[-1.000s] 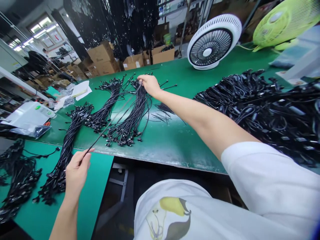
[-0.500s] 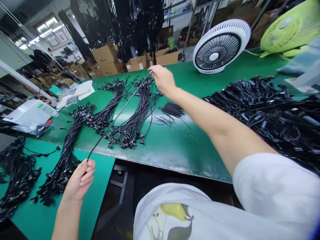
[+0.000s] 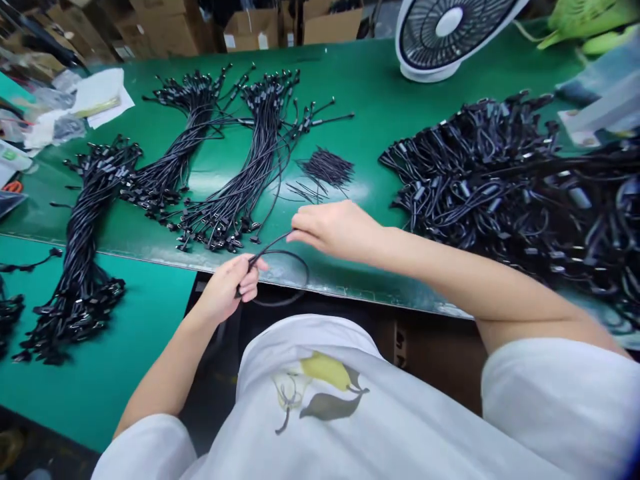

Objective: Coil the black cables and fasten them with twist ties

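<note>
A thin black cable [image 3: 306, 275] hangs in a loop between my hands, just over the front edge of the green table. My left hand [image 3: 231, 285] is closed around the cable, with the loop's strands meeting at its fingers. To the right, my right hand [image 3: 336, 230] pinches another part of the same cable. Just beyond the right hand lies a small heap of short black ties [image 3: 327, 167]. Behind the left hand, a twisted bundle of black cables [image 3: 253, 160] rests on the table, its connectors fanned out at both ends.
Two more cable bundles [image 3: 183, 143] [image 3: 87, 220] lie to the left. A large pile of black cables [image 3: 465, 173] covers the right side. A white fan [image 3: 430, 70] stands at the back, with papers [image 3: 103, 97] at the far left and cardboard boxes [image 3: 333, 27] behind the table.
My hands have come together from far apart. The cable, stretched straight before, is now looped between them. The right hand came down and nearer; the view has tilted downward.
</note>
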Available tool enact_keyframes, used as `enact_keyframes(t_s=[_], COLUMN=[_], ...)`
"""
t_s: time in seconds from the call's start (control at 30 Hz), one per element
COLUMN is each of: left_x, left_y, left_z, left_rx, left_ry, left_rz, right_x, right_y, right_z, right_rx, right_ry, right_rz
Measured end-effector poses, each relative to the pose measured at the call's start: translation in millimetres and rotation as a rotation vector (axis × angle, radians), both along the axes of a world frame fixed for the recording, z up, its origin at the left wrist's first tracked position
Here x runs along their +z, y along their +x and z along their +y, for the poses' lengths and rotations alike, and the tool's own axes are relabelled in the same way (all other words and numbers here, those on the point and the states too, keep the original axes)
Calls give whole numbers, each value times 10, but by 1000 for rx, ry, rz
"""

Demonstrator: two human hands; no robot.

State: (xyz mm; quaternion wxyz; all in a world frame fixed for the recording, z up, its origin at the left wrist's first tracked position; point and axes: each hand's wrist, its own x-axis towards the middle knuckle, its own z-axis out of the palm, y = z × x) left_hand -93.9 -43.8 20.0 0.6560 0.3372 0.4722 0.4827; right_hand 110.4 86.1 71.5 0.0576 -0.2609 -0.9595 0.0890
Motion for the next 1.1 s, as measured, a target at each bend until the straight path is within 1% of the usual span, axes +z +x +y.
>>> enact_keyframes(t_s=[0.07, 0.17, 0.23, 0.3, 0.37, 0.43, 0.47, 0.53, 0.6, 0.63, 0.7, 0.73, 0.83, 0.9, 0.97, 1.1], left_x=[61, 96, 106, 136, 185, 222, 226, 200, 149, 125, 98, 96, 118, 132, 133, 116], left_y=[-61, -147, -200, -269, -344, -392, -396, -366, -310, -285, -271, -285, -392, -476, -540, -613], left_z=[-36, -80, -98, -108, -109, -92, -75, -22, 44, 73, 106, 104, 22, -73, -164, -269], left_rx=[-10, -29, 10, 127, 308, 469, 527, 596, 625, 626, 603, 583, 503, 407, 298, 185], left_ry=[-60, -118, -134, -118, -69, -23, -7, 3, 4, 2, -5, -12, -79, -155, -209, -217], left_rz=[-121, -224, -298, -399, -496, -541, -534, -469, -390, -373, -406, -441, -487, -414, -301, -108], right_x=[-96, -284, -393, -478, -549, -611, -637, -670, -668, -654, -605, -574, -483, -439, -418, -432], right_y=[164, 366, 470, 562, 637, 672, 669, 626, 558, 528, 507, 523, 661, 774, 851, 874], right_z=[164, 304, 367, 425, 458, 430, 386, 247, 95, 39, 6, 31, 197, 297, 341, 312], right_rx=[-49, -89, -112, -109, -108, -119, -126, -126, -82, -52, -28, -56, -241, -316, -333, -338], right_ry=[-59, -176, -230, -266, -269, -206, -139, 53, 238, 304, 376, 395, 424, 403, 365, 291], right_rz=[66, 172, 228, 277, 332, 377, 383, 335, 239, 193, 138, 126, 119, 107, 100, 91])
